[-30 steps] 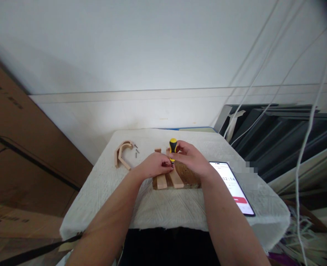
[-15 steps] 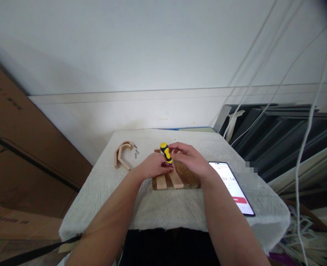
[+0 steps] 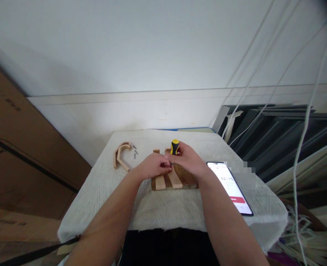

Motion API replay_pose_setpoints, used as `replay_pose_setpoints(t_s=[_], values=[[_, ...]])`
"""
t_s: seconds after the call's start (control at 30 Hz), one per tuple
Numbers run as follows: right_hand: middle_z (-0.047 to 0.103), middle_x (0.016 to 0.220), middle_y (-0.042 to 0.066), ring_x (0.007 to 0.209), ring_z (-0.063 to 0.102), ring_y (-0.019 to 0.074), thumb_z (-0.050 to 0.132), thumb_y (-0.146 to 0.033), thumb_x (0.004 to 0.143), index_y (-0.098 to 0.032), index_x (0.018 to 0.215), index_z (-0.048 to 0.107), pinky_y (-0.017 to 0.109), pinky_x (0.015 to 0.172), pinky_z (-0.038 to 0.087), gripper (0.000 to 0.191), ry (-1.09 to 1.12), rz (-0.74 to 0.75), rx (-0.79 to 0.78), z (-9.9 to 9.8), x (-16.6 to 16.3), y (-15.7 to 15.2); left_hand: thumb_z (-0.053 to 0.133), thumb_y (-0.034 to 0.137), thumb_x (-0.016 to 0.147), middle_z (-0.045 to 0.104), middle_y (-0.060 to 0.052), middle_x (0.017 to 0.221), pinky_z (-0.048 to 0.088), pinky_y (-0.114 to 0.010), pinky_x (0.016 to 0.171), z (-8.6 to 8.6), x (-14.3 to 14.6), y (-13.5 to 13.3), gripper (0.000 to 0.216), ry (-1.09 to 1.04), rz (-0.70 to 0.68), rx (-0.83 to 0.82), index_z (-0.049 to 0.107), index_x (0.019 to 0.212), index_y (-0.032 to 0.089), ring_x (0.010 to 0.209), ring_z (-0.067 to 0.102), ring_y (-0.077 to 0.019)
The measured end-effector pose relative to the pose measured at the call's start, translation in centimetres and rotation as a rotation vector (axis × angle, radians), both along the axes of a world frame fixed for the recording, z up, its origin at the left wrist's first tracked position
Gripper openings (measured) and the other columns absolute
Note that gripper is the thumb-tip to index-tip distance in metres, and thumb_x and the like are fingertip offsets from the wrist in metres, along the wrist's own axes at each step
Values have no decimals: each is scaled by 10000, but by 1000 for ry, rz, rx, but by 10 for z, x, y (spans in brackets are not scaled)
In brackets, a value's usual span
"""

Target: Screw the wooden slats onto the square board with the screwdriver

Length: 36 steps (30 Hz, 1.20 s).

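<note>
A stubby yellow-and-black screwdriver [image 3: 175, 147] stands nearly upright over a wooden strip [image 3: 175, 181]. My right hand [image 3: 189, 159] is closed around its lower handle, thumb towards my left hand. My left hand [image 3: 154, 165] pinches at the screwdriver's lower end, just above the strip; what sits between those fingertips is hidden. A second pale strip [image 3: 160, 182] lies to the left, partly under my left hand. Both strips rest on a brown wooden board [image 3: 190, 181].
Curved wooden pieces [image 3: 119, 157] and several screws [image 3: 136, 152] lie at the left on the white tablecloth [image 3: 177, 210]. A phone [image 3: 231, 188] showing a timer lies to the right, beside my right forearm. White cables [image 3: 302, 155] hang at the far right.
The screwdriver has gone from leaning left to nearly upright, its handle shifting right. My right hand's fingers have closed in on it. My left hand stays nearly in place.
</note>
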State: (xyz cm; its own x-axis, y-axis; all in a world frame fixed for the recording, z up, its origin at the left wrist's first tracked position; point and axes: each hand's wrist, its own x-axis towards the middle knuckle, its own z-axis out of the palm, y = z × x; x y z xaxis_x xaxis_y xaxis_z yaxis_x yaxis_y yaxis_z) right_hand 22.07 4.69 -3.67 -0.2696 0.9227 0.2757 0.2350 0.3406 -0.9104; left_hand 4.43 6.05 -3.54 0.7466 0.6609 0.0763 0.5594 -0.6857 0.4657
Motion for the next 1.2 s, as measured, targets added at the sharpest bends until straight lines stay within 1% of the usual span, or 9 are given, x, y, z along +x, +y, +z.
replay_pose_setpoints(t_s=[0.07,0.17,0.27,0.5,0.6,0.7,0.87,1.0,1.2], values=[[589,801,9,750,539,167,692,-401,725,-201,874,579,305,674,436,274,15,0,8,1,0,-1,592,208,810,679,-1,718,338,-200,582,2,1,-1,136,3,18,-11,689,745,139,623,543,-101],[599,830,13,760,544,160,639,-377,780,-205,905,603,308,698,431,216,85,86,29,6,-3,-4,584,213,816,676,0,703,328,-199,574,3,1,-2,147,13,26,-8,699,760,141,610,529,-98],[591,815,7,750,541,152,635,-356,783,-204,874,607,306,704,427,180,126,125,44,8,-3,-6,572,224,828,649,5,650,304,-204,557,2,0,-2,179,34,24,13,698,736,136,575,499,-93],[506,743,-33,703,487,136,695,-386,731,-219,821,503,269,632,402,270,66,-40,54,-3,0,2,586,222,825,673,3,707,320,-201,585,2,-1,-2,155,8,18,-3,700,755,145,632,536,-101],[541,794,-26,737,509,140,681,-363,748,-226,888,511,281,673,415,259,79,-31,65,-2,-1,3,582,228,829,669,4,700,322,-201,582,2,-1,-2,162,11,15,-7,700,754,146,628,532,-101],[601,879,4,797,549,162,659,-348,762,-224,984,567,310,723,431,270,55,-28,71,1,-2,1,588,224,823,665,6,696,318,-199,577,2,-1,-2,151,15,18,1,701,759,146,622,529,-99],[669,1017,50,923,592,206,614,-317,771,-216,998,662,384,858,428,253,69,27,38,7,1,-4,576,230,834,647,9,664,302,-200,561,4,0,-3,178,34,16,7,690,731,141,585,497,-90],[683,968,45,916,609,209,595,-313,786,-213,1000,676,382,860,434,250,111,79,0,8,1,-5,572,239,835,626,10,637,288,-205,552,5,0,-4,202,53,19,30,675,694,139,571,478,-90],[657,850,27,809,596,186,666,-375,758,-191,875,646,330,760,465,219,44,54,27,2,-3,0,581,202,811,629,12,648,297,-205,561,2,1,-3,165,33,40,27,659,683,133,572,472,-89]])
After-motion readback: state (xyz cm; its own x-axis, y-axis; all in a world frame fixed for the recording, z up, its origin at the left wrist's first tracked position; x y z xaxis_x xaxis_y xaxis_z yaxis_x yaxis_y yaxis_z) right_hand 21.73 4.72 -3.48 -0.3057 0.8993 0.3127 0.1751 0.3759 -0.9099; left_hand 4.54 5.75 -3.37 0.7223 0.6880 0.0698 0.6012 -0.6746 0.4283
